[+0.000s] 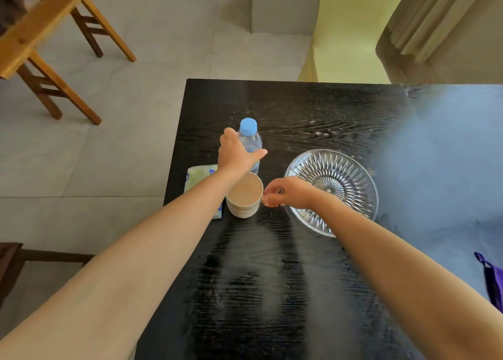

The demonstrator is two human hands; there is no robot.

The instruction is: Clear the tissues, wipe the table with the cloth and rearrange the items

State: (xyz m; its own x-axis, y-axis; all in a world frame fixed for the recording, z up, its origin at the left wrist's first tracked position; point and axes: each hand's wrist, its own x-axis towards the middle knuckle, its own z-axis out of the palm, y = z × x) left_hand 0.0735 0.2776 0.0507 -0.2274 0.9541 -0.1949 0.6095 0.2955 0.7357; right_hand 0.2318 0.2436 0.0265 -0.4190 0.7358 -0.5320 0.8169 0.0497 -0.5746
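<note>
On the black table [313, 109] a clear water bottle [251, 139] with a blue cap stands upright, and my left hand [235, 154] is wrapped around its body. Just in front of the bottle sits a beige mug [245, 196]. My right hand [285, 192] pinches the mug's handle at its right side. A patterned tissue pack [197, 176] lies at the table's left edge, partly hidden under my left forearm. A purple cloth [494, 280] shows at the right edge of the view.
A cut-glass bowl [345, 174] stands right of the mug, partly under my right wrist. Wooden chairs [54, 60] stand on the tiled floor to the left. A curtain [435, 27] hangs beyond the table's far right corner.
</note>
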